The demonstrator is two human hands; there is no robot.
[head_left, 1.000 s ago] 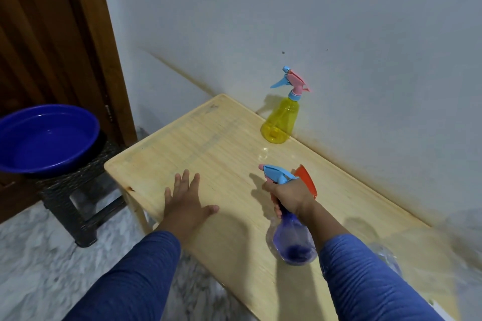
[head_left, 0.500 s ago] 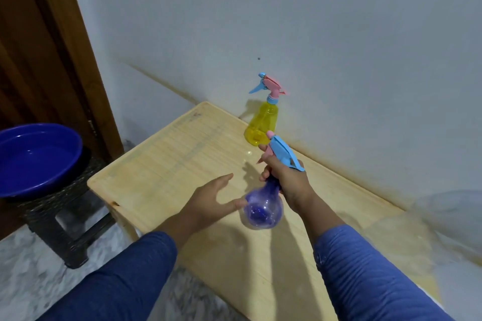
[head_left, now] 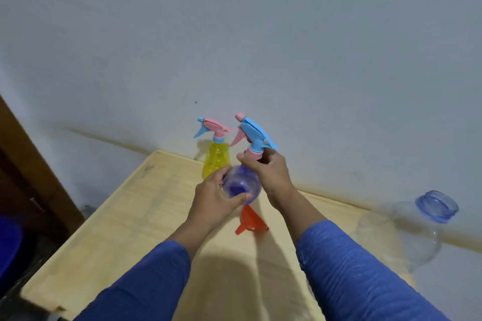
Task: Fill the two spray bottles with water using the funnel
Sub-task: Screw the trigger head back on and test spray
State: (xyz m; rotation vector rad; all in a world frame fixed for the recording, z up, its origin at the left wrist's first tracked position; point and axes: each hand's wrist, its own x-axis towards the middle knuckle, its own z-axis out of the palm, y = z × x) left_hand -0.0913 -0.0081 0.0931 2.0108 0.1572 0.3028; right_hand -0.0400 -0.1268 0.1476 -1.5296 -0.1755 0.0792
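Note:
I hold a purple spray bottle [head_left: 241,185] in the air above the wooden table [head_left: 135,216]. My left hand [head_left: 214,200] grips its round body from below. My right hand [head_left: 268,172] grips the pink collar under its blue and pink trigger head [head_left: 254,135]. A yellow spray bottle [head_left: 216,157] with a pink and blue head stands upright at the table's back edge by the wall. An orange funnel [head_left: 251,219] lies on its side on the table, under my hands.
A large clear water jug [head_left: 407,232] with a blue neck stands at the table's right end. A blue basin [head_left: 7,247] sits low at the left on a dark stool, beside a brown wooden door [head_left: 31,177]. The grey wall runs behind the table.
My right hand lifted the purple bottle off the table and raised it. My left hand left the tabletop and took hold of the bottle's body. The view tilted up and right.

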